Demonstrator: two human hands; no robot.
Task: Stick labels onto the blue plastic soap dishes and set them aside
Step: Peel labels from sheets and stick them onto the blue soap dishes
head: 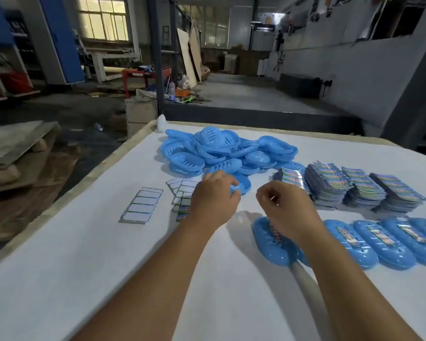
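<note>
A heap of blue plastic soap dishes (221,148) lies at the far middle of the white table (108,267). My left hand (213,198) grips the rim of one blue dish (244,187) just in front of the heap. My right hand (283,207) hovers to its right with fingers curled; whether it holds anything I cannot make out. Below it starts a row of labelled dishes (379,239) running to the right edge. Stacks of colourful labels (349,188) stand at the right.
Peeled backing sheets (142,205) and loose backing strips (180,190) lie left of my left hand. A white bottle (161,123) stands at the table's far left corner. Beyond the table edge is a workshop floor with pallets and boxes.
</note>
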